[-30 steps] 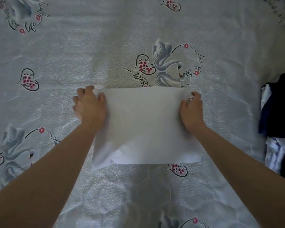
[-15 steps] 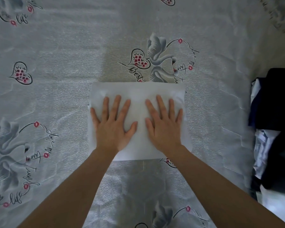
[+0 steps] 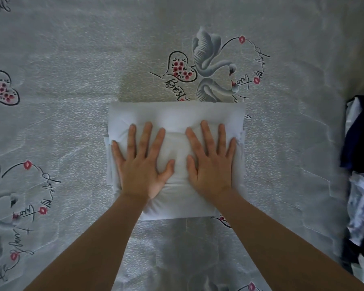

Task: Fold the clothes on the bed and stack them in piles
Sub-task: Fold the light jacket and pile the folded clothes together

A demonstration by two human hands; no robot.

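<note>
Pressing flat, fingers spread, the left hand point(image 3: 140, 162) and right hand point(image 3: 211, 160) lie side by side on the folded white garment point(image 3: 177, 114) mid-bed point(image 3: 72, 80), clothes pile point(image 3: 359, 164) off right, nearer the right hand.

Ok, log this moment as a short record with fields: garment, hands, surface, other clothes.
garment: white folded cloth, flat on the bed, roughly rectangular
left hand: fingers spread, pressing flat on the cloth
right hand: fingers spread, pressing flat beside the left
surface: grey bedsheet printed with swans and hearts
other clothes: dark and pale heap at the right edge
</note>
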